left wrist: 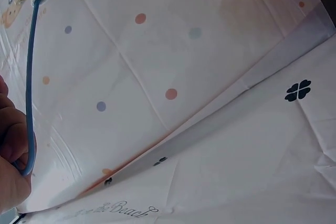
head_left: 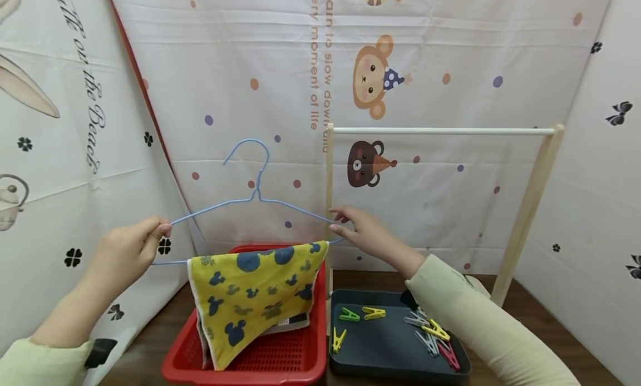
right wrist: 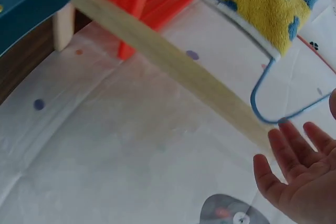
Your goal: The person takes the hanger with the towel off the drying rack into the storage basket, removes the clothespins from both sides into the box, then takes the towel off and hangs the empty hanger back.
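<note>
A blue wire clothes hanger (head_left: 295,206) hangs in the air, hook up, over the red basket (head_left: 175,355). Draped over its lower bar is a yellow towel (head_left: 260,288) with blue mouse-head prints and a white edge. My left hand (head_left: 127,247) grips the hanger's left corner, and in the left wrist view its curled fingers (left wrist: 13,129) wrap the blue wire. At the other corner is my right hand (head_left: 363,233), its fingers (right wrist: 286,150) loosely extended and spread. One fingertip meets the wire's bend in the right wrist view.
A wooden rack with a white rod (head_left: 440,131) stands on the right, its post (head_left: 528,213) rising from the dark wooden table (head_left: 541,341). Beside the basket, a dark tray (head_left: 375,355) holds several clothespins (head_left: 374,313) in different colours. Printed cloth (head_left: 425,52) hangs behind.
</note>
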A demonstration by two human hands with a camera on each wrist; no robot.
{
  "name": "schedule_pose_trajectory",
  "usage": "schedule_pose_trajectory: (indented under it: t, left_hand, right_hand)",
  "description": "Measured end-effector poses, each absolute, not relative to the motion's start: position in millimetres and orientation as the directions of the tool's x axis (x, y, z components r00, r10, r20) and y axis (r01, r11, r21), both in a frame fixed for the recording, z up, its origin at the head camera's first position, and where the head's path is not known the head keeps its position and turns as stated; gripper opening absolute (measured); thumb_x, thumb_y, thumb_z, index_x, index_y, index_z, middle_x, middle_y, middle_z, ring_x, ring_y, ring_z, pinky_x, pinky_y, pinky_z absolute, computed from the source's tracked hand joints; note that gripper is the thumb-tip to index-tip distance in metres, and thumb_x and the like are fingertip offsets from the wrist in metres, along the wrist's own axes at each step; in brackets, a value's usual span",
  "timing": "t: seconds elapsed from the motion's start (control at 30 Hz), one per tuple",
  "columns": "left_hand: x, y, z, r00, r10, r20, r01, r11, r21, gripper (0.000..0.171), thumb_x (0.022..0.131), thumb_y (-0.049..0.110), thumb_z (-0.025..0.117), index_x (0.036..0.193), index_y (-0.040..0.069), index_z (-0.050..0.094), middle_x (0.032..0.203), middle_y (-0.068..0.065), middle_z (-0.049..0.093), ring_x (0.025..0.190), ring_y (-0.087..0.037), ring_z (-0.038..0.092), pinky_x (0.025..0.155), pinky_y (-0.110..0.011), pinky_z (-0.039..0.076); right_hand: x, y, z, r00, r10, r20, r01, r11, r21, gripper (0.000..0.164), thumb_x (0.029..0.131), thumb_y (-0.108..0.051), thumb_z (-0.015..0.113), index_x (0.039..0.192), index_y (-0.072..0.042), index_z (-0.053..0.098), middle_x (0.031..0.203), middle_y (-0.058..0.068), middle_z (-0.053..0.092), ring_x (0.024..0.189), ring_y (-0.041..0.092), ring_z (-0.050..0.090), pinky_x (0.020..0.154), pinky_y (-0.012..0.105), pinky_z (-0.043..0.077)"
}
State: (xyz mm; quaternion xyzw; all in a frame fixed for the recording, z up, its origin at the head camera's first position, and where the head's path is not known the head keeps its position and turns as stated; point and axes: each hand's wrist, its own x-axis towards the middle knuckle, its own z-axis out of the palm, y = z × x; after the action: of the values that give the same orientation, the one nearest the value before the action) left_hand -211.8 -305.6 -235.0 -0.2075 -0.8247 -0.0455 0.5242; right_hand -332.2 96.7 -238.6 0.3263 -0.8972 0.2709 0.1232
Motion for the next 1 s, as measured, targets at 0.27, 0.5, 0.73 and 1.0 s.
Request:
schedule_pose_trajectory:
  t: [0.27, 0.5, 0.73, 1.0]
  left_hand:
    - [-217, -307, -230, -0.394, 0.247, 0.885, 0.401, 0.913, -0.076, 0.026, 0.102, 0.016, 0.055, 0.079, 0.004, 0.062, 0.057, 0.0, 0.057, 0.052, 0.002, 0.031, 0.045, -0.023, 0.032]
    - [-225, -306, -222, -0.476, 0.198, 0.857, 0.394, 0.919, 0.006, 0.017, 0.099, 0.009, 0.058, 0.084, 0.003, 0.064, 0.062, -0.004, 0.062, 0.053, 0.001, 0.032, 0.048, -0.029, 0.036]
    - [-244, -308, -220, -0.561, 0.189, 0.806, 0.41, 0.909, 0.072, 0.023, 0.102, 0.013, 0.053, 0.084, 0.005, 0.066, 0.064, -0.003, 0.061, 0.056, -0.004, 0.042, 0.054, -0.029, 0.039]
    - [-255, -303, -208, -0.655, 0.183, 0.733, 0.426, 0.891, 0.158, 0.033, 0.106, 0.018, 0.043, 0.09, 0.003, 0.068, 0.069, -0.009, 0.061, 0.066, -0.018, 0.051, 0.061, -0.032, 0.04]
  right_hand:
    - [-337, 85, -234, -0.667, -0.558, 0.495, -0.744, 0.541, -0.392, 0.022, 0.103, -0.02, 0.053, 0.114, -0.007, 0.065, 0.092, 0.01, 0.066, 0.077, 0.015, 0.052, 0.067, 0.028, 0.043]
    - [-335, 86, -232, -0.656, -0.519, 0.548, -0.754, 0.484, -0.444, 0.025, 0.105, -0.015, 0.046, 0.11, -0.004, 0.068, 0.107, 0.017, 0.07, 0.084, 0.02, 0.053, 0.071, 0.03, 0.04]
    - [-328, 89, -235, -0.647, -0.441, 0.622, -0.755, 0.484, -0.442, 0.022, 0.103, -0.013, 0.05, 0.1, -0.002, 0.07, 0.092, 0.012, 0.07, 0.072, 0.015, 0.048, 0.068, 0.029, 0.04]
    - [-320, 90, -235, -0.642, -0.349, 0.683, -0.746, 0.489, -0.451, 0.021, 0.102, -0.012, 0.053, 0.094, -0.003, 0.071, 0.094, 0.014, 0.073, 0.078, 0.018, 0.058, 0.074, 0.034, 0.048]
